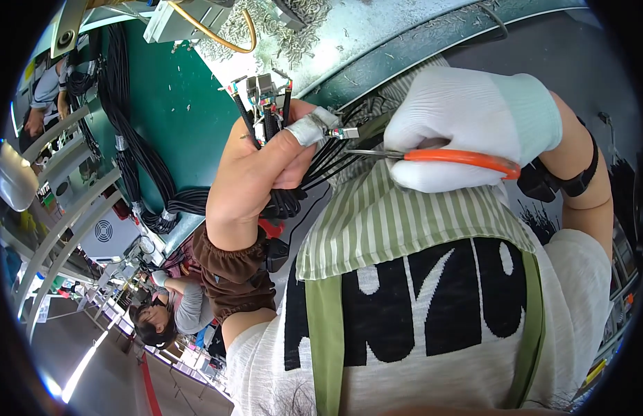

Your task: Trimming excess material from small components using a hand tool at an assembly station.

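nearby, bundled black cords [119, 97] lie across the green surface [190, 139] and silvery scraps [294, 31] beyond; the left hand [266, 156] grips connector-tipped cables [269, 119], while the gloved right hand [453, 118] holds partly hidden orange-handled scissors [470, 159] just beside them, before a striped apron [412, 222].

Left hand [262, 156]: bare, thumb wrapped in white, holding black cables [269, 123] with metal connectors [260, 87]
Right hand [460, 118]: white-gloved, gripping an orange-handled tool [464, 159], perhaps scissors, tip near a small connector [346, 132]
Green surface [174, 125]: long cable bundle [117, 97] lying along it
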`<state>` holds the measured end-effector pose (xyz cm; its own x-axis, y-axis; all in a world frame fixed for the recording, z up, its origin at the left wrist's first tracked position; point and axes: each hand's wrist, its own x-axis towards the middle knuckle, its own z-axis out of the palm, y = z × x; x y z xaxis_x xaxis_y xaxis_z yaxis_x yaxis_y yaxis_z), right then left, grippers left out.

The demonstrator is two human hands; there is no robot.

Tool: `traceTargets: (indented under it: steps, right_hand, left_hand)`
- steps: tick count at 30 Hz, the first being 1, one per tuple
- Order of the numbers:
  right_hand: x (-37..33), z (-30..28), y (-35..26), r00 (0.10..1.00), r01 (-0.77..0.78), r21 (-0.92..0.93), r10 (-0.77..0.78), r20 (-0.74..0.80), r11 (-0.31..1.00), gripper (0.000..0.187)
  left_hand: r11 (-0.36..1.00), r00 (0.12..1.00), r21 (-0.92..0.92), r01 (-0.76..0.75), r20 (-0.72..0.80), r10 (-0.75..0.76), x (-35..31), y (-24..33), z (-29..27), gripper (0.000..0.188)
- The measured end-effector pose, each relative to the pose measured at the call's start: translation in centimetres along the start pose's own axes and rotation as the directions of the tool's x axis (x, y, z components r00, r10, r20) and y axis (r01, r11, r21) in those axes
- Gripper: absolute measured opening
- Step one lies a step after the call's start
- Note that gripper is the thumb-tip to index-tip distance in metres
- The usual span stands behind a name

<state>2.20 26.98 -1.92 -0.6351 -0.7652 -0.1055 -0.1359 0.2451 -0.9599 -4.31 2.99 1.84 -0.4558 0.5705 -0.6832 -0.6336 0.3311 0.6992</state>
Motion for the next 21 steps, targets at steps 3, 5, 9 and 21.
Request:
traceTargets:
  steps: [3,5,9,21]
  right_hand:
    - [-0.1,0.6,-0.7,0.974,-0.028,-0.009,0.025,-0.226,1.000,0.025]
    - [0.0,1.2,-1.1,0.940,-0.044,-0.012,0.038,-0.340,0.999,0.025]
    - [0.8,2.8,-1.0,0.829,0.032,-0.152,-0.111,-0.548,0.988,0.023]
    - [1.5,0.6,-3.3,0.591,-0.075,-0.279,-0.182,-0.786,0.957,0.031]
  left_hand:
    - [0.999,0.998,-0.038,0.017,0.062,-0.015,0.1,0.0,-0.1,0.019]
    - [0.998,0.995,-0.053,0.026,0.098,-0.021,0.2,-0.1,0.1,0.019]
    - [0.951,0.958,0.188,-0.246,-0.105,0.268,0.4,-0.9,0.9,0.020]
    - [0.768,0.876,0.482,-0.422,0.001,0.482,0.3,-3.0,2.1,0.017]
